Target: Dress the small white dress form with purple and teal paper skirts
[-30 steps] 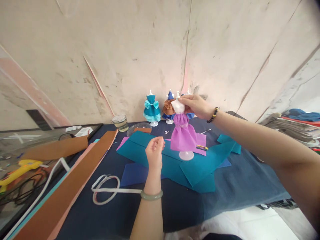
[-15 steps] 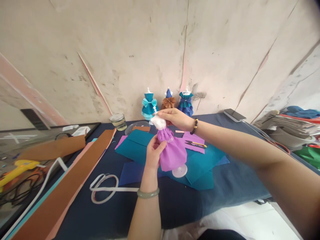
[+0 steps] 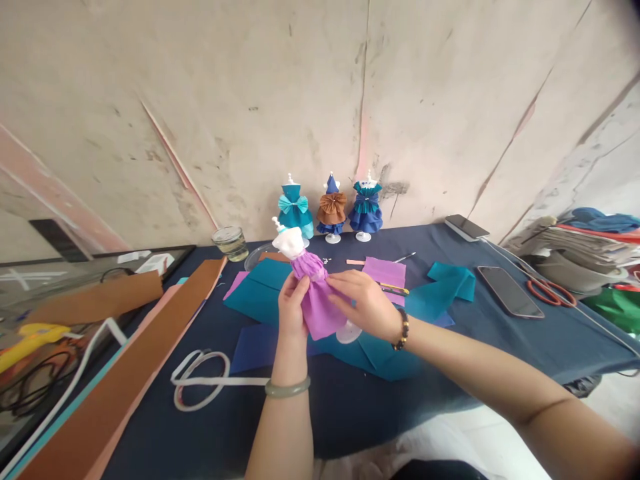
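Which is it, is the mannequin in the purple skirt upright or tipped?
Tipped: the mannequin slants, its neck up to the left and its round base down to the right.

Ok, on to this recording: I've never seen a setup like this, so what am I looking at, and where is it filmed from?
There is no machine: a person works bare-handed, and the view comes from a camera worn on their head, looking forward and down. The left hand holds a tilted white dress form by its purple skirt; the right hand touches the skirt too. Three dressed forms stand near the wall. On the dark cloth lie teal sheets, a long brown strip, white tape and a phone.
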`<state>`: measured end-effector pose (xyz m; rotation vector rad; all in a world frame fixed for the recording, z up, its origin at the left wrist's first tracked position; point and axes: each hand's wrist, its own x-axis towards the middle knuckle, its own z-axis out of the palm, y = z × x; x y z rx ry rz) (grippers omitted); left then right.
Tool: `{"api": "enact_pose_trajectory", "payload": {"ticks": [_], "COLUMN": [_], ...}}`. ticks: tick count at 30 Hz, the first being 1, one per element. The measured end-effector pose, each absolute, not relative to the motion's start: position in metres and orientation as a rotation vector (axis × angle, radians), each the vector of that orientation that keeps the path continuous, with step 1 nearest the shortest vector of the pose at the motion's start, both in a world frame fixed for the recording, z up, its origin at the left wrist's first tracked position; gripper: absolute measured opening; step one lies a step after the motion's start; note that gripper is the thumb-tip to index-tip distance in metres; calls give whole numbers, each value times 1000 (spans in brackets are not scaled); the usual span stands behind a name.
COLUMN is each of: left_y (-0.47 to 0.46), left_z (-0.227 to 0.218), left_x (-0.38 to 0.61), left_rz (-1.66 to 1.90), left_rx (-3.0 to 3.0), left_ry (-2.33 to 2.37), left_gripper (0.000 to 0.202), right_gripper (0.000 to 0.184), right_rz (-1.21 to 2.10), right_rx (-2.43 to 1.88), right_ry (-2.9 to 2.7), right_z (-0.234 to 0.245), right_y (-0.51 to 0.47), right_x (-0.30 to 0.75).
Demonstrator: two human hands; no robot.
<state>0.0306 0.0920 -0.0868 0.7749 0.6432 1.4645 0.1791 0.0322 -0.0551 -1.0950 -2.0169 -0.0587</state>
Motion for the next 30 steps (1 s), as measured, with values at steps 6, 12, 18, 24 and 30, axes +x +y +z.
{"api": "enact_pose_trajectory", "payload": {"ticks": [6,12,18,24,30], "left_y": [89,89,97,103,108], "left_z": [-84,-85,-87,-86,-91], "left_x": [31,30,27,17,9], "left_rz": [1424,1431,1620,1704,1749], "left_rx": [790,813,837,823,806], "left_ry": [688,743,790,756,784], "left_gripper": [43,39,28,20,15], "right_gripper": [28,38,36,30,32], "right_rz": [-184,-60,100,184,123], "right_rx": [-1120,-1115,-1137,-1501,-1760], "right_ry": [-2101,-2035,-1934,-1658,-1538], "right_z": [-57,-54,-63,-65,-68], "right_y": [24,24,16,-11,-44], "right_x": [184,187,214,302,365]}}
